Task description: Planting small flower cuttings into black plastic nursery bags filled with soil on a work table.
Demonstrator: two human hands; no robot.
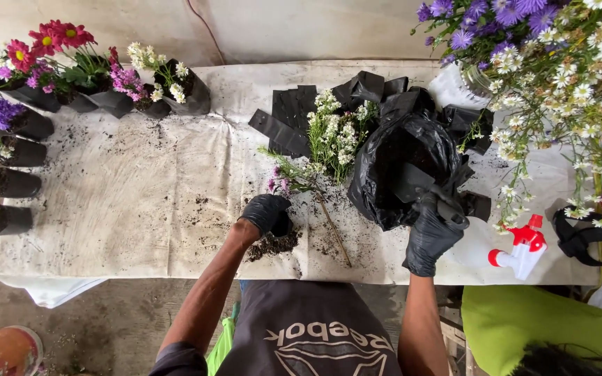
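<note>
My left hand [266,212], in a black glove, is closed around a small black grow bag [281,224] standing on the white cloth over a scatter of soil [273,245]. My right hand [432,233], also gloved in black, grips the handle of a dark trowel [419,186] whose blade dips into a large black plastic sack [402,163]. Between the hands lies a cut stem with small pink and white flowers [301,177]. A bunch of white flowers [336,129] lies just behind it.
A row of filled black bags with red, pink, purple and white flowers [71,76] lines the left and back edge of the table [141,202]. Flat empty black bags [287,115] lie mid-back. A big bouquet [566,76] and a red-and-white spray head [520,251] stand right.
</note>
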